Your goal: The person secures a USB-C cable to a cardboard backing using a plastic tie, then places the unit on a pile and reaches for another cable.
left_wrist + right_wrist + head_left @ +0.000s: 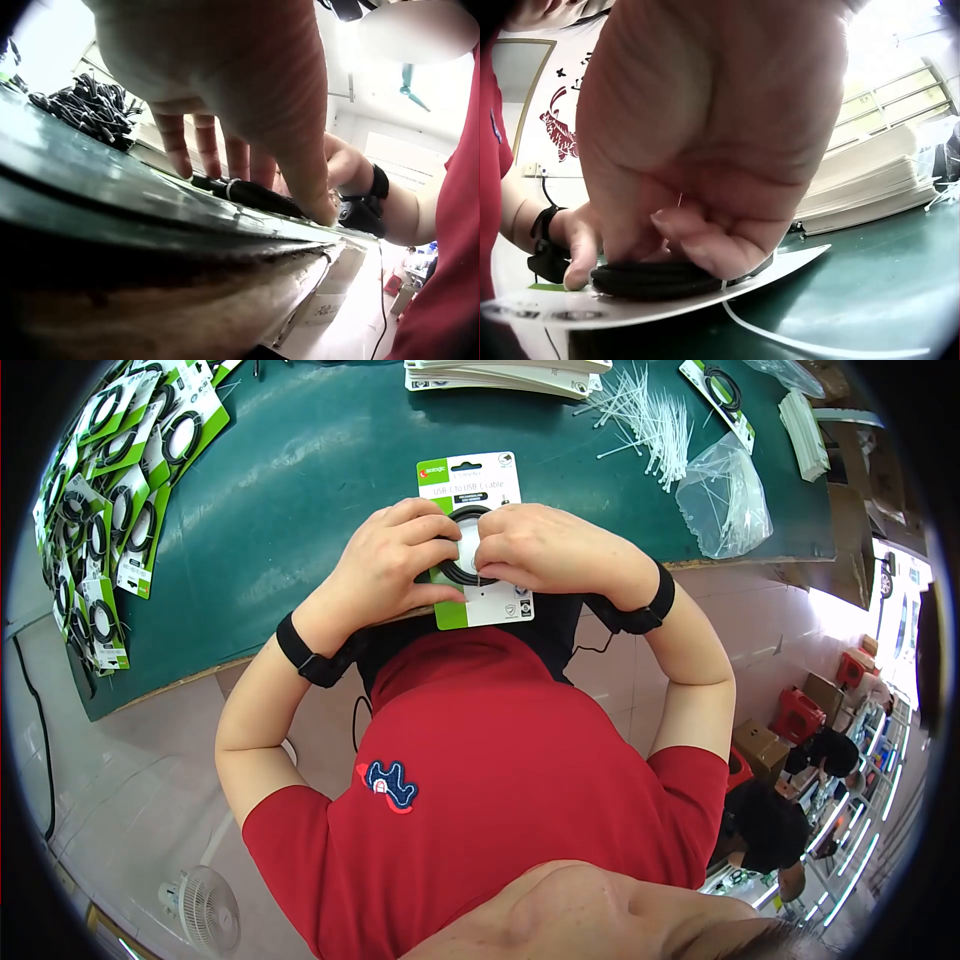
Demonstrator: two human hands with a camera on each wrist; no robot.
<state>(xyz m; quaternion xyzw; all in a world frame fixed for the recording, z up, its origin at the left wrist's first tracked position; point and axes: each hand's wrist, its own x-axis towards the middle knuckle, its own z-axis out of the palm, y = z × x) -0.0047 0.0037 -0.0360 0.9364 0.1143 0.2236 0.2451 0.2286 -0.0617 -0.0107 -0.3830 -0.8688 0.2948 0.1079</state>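
A black coiled cable [462, 572] lies on a green-and-white card [505, 610] at the table's near edge; the print reads "USB C to USB C cable". My left hand [395, 555] rests over the coil's left side, its fairly straight fingers pressing down, thumb on the card. From the right, my right hand [545, 550] reaches in with curled fingers, pinching at the coil. A thin white tip pokes up between those fingers in the right wrist view, and a white cable tie [802, 341] trails out under the card. The right fingertips are partly hidden.
Carded cables [120, 505] are heaped at the table's left. A stack of cards [505, 378] stands at the back. Loose white cable ties [655, 435] and a clear plastic bag [722, 495] lie to the right. Loose black cables [88, 109] show in the left wrist view.
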